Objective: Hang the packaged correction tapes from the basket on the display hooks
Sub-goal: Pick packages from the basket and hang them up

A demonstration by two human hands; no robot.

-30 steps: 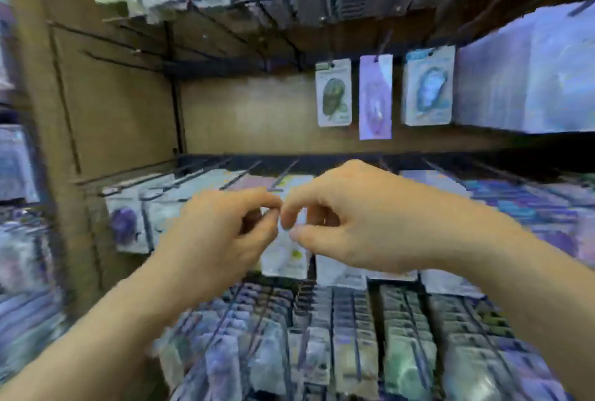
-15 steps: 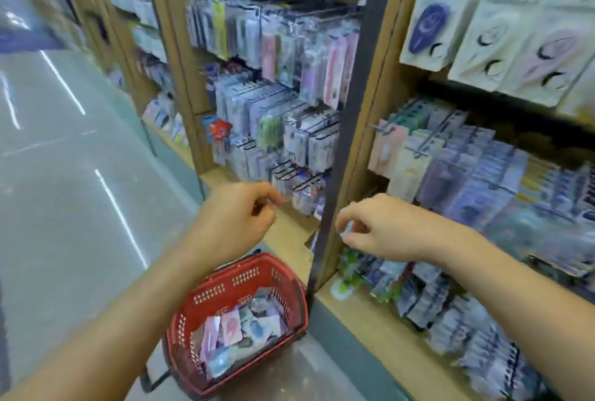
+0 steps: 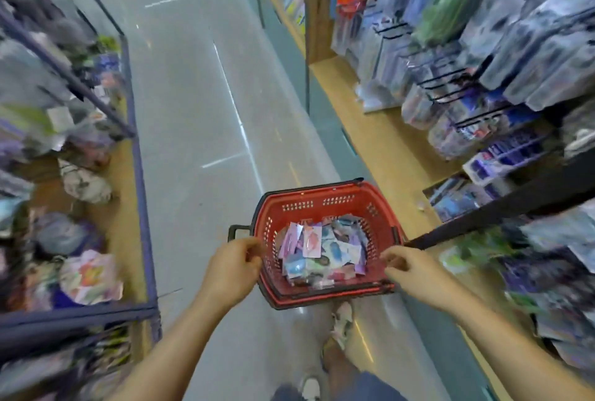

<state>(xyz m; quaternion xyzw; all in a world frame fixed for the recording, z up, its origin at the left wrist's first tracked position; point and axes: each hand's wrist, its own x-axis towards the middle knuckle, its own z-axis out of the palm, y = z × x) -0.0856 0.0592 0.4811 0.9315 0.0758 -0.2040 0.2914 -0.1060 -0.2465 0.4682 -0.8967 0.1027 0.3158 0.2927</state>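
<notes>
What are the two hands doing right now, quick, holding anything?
Left hand: open, fingers loosely curled, holding nothing.
Right hand: open, fingers loosely curled, holding nothing.

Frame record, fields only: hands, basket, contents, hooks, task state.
left hand: fingers loosely curled, nothing visibly held, at the basket's left edge
right hand: fingers loosely curled, nothing visibly held, at the basket's right edge
hand-basket contact: cannot tell
basket: red, upright on the aisle floor
correction tapes: loose pile of packets inside the basket
display hooks: black, on the person's right, loaded with packets; blurred
task state: no packet picked up yet
</notes>
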